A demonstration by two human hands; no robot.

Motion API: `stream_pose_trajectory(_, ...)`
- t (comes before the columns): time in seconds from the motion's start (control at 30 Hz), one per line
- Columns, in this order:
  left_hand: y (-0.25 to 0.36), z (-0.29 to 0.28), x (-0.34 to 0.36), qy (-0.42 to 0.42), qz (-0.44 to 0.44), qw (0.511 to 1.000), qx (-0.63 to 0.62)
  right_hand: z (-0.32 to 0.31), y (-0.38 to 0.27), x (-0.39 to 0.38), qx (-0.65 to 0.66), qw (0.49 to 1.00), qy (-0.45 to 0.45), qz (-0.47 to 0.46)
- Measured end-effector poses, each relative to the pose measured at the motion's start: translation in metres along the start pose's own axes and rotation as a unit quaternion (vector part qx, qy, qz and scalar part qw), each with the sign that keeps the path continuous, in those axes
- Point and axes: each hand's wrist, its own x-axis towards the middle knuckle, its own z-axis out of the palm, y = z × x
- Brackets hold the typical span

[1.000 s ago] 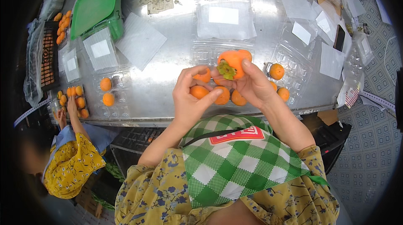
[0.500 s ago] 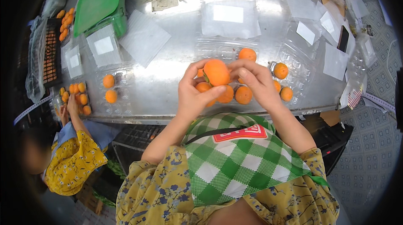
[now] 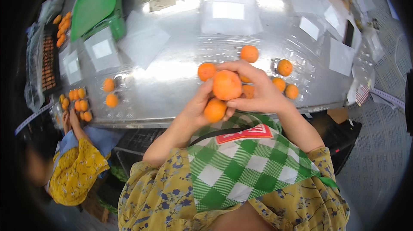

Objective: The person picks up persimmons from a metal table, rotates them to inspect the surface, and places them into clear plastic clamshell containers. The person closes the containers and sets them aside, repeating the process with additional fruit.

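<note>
In front of my body, over the table's near edge, both hands are closed round orange persimmons. My right hand [image 3: 260, 84] has its fingers over the top of the upper persimmon [image 3: 227, 85] and its thumb at the lower side. Just below, my left hand [image 3: 198, 107] cups the lower persimmon [image 3: 215, 110], its thumb beside the upper one. Beyond my hands, a loose persimmon [image 3: 207, 71] lies at the left and another persimmon [image 3: 249, 53] sits by a clear plastic tray [image 3: 219, 48]. More persimmons behind my right hand are partly hidden.
A clear moulded tray [image 3: 301, 65] with several persimmons lies right. Farther left are a green scale [image 3: 95, 5], another tray [image 3: 124, 89] with two persimmons, and a co-worker's hands [image 3: 71, 119] at a filled tray. White sheets [image 3: 342, 54] and a phone [image 3: 349, 33] lie right.
Both hands have drawn closer to my body with the fruit. The upper persimmon has come down and turned, and my right hand now wraps it. The lower persimmon shows more fully in my left hand.
</note>
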Motion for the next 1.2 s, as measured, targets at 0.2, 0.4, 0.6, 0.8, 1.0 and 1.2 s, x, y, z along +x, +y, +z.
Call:
stream_pose_trajectory(0.2,-0.002,-0.002,0.003,-0.077,-0.018,0.997,-0.016,0.0,0.001,-0.009,-0.057,0.998,0.025,-0.005)
stream_pose_trajectory(0.4,-0.004,-0.015,0.009,-0.049,0.005,0.993,0.112,-0.037,0.018,-0.055,-0.147,0.973,0.174,0.031)
stream_pose_trajectory(0.6,0.0,-0.021,0.001,-0.003,0.044,0.987,0.152,-0.111,0.06,-0.126,-0.372,0.868,0.309,0.113)
stream_pose_trajectory(0.8,0.004,-0.019,0.002,0.005,0.056,0.986,0.16,-0.128,0.074,-0.145,-0.482,0.814,0.284,0.156)
stream_pose_trajectory(1.0,0.003,-0.018,0.001,0.014,0.062,0.985,0.158,-0.133,0.077,-0.142,-0.484,0.818,0.287,0.121)
stream_pose_trajectory(1.2,0.003,-0.016,-0.002,0.031,0.068,0.984,0.162,-0.138,0.077,-0.15,-0.47,0.831,0.275,0.117)
